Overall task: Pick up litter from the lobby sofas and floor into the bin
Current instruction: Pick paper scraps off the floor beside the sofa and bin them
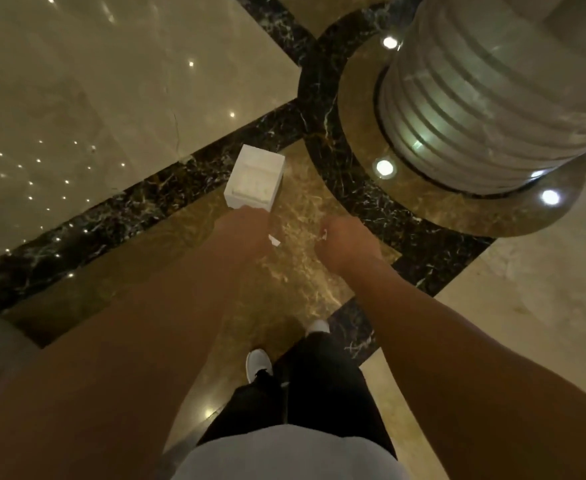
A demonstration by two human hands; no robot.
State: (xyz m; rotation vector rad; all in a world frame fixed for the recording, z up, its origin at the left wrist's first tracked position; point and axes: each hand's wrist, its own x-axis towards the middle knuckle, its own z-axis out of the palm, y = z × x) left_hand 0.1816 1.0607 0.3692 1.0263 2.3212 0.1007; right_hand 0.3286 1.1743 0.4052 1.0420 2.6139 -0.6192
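Head view, frame centre: left hand (246,230) is closed around the lower end of a white box (255,181), a white scrap (274,240) showing at its wrist side. Right hand (340,242), just beside it, is fisted on a small white bit (322,235). Box long axis runs up-frame, away from the hand. No bin visible; column base (475,109) upper right.

Left hand (246,230) grips a white box (254,183); right hand (340,242) pinches a paper scrap (322,235).
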